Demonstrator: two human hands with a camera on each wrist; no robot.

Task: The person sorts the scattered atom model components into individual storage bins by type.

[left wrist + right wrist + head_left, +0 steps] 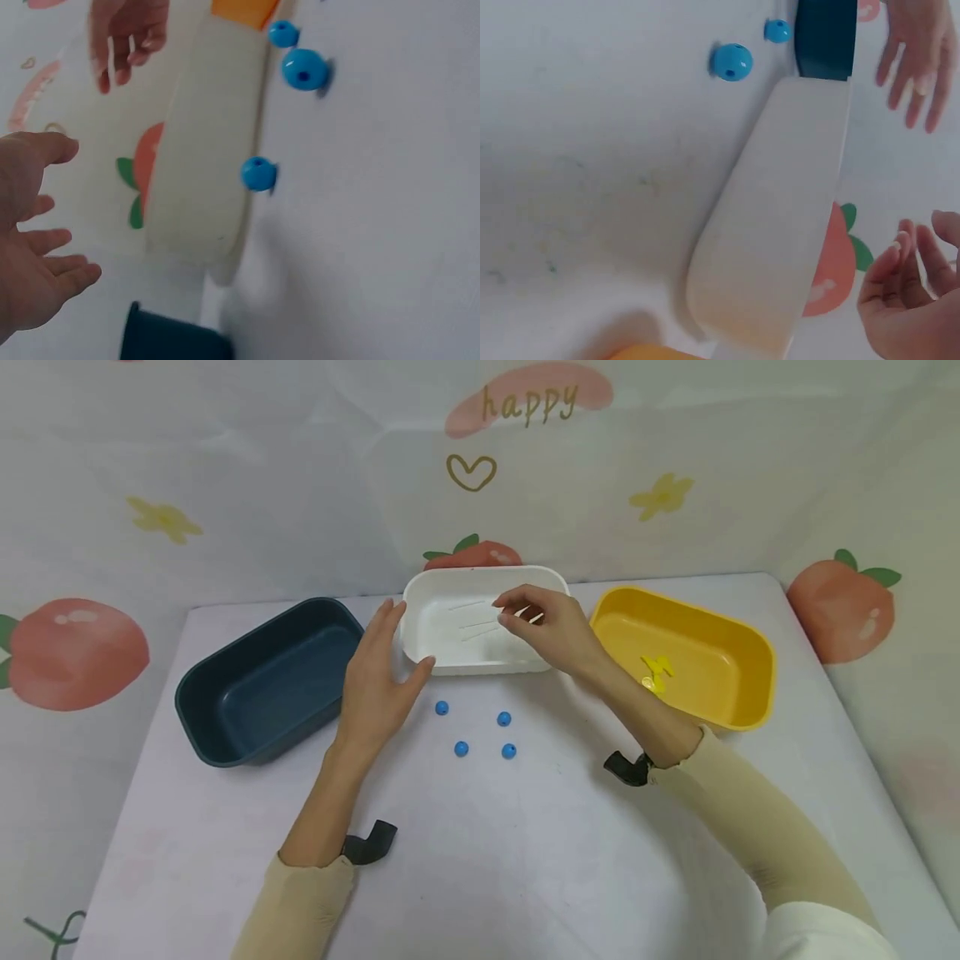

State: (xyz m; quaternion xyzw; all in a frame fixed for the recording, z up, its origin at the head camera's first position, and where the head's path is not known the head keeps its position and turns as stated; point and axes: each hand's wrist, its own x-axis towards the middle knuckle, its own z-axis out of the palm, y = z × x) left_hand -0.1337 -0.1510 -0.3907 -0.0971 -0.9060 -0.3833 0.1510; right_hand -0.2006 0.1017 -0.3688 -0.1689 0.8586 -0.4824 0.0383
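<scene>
In the head view a white plastic basin (442,652) stands at the back of the table, with several thin, straight, pale strands (477,625) lying inside. Over its right part hovers my right hand (551,622), fingers bent and the thumb apart from them; nothing shows between them in the right wrist view. At the basin's left end is my left hand (378,693), its fingers extended and thumb spread, fingertips near the rim. Several round blue beads (504,719) with holes lie on the table in front of the basin.
A dark blue basin (262,747) stands at the left, partly behind my left hand. To the right, a yellow basin (735,668) holds a few small yellow pieces (657,672). A printed cloth (300,477) hangs behind the table.
</scene>
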